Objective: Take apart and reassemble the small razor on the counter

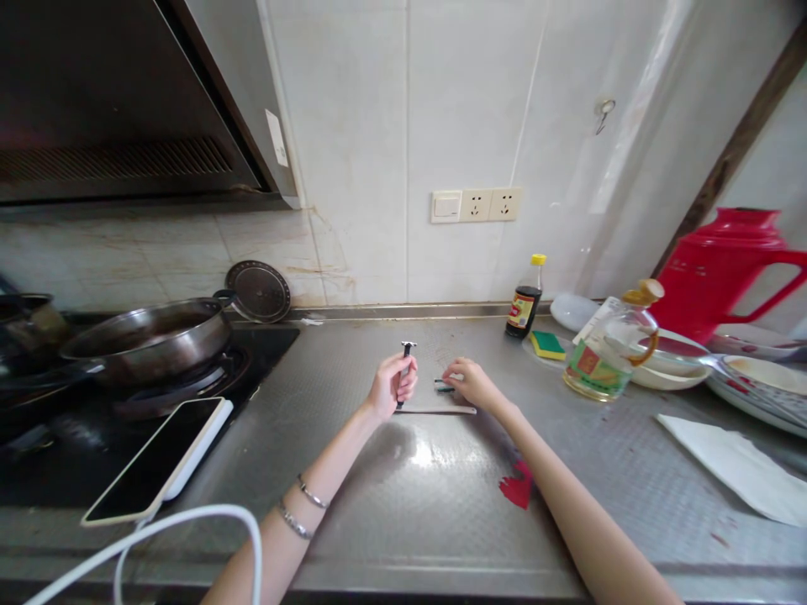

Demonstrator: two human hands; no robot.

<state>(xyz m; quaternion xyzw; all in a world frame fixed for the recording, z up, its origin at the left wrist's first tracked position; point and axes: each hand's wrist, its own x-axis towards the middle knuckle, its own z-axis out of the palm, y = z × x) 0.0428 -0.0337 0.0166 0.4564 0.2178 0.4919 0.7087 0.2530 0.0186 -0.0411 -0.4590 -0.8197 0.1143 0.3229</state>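
Two arms (344,454) extended, left hand (389,388) clasping black handle (407,351) (upright), right hand (472,382) palm-down.

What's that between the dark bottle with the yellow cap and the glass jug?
In the head view, a green-and-yellow sponge lies between the dark bottle and the glass jug; a white dish sits farther back.

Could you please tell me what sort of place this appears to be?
It looks like a kitchen, probably a home one: a pan sits on the stove, and a soy-sauce-like bottle and a sponge stand on the metal counter.
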